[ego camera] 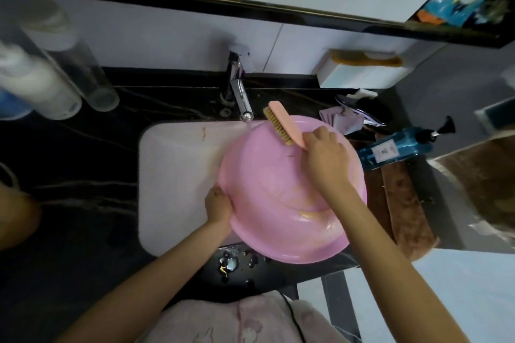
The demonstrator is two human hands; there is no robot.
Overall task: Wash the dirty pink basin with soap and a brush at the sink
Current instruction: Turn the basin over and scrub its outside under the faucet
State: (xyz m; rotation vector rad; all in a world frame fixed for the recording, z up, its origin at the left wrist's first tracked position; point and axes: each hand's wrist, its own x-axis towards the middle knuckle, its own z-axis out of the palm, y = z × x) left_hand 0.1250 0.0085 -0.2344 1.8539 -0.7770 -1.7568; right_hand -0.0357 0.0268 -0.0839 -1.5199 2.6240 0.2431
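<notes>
The pink basin [267,198] sits tilted over the right side of the white sink [178,175], with yellowish smears on its inner wall. My left hand [218,205] grips the basin's left rim. My right hand [324,156] holds the handle of a pink scrubbing brush [282,122]. The brush's tan bristles face the basin's far rim, close under the chrome tap [241,97]. A thin stream of water runs from the tap onto that rim.
A blue soap pump bottle [398,147] lies on a brown towel [401,203] to the right. White bottles [41,83] stand on the dark counter at the left. Water drops [231,262] lie on the counter's front edge. A white box [359,72] sits behind.
</notes>
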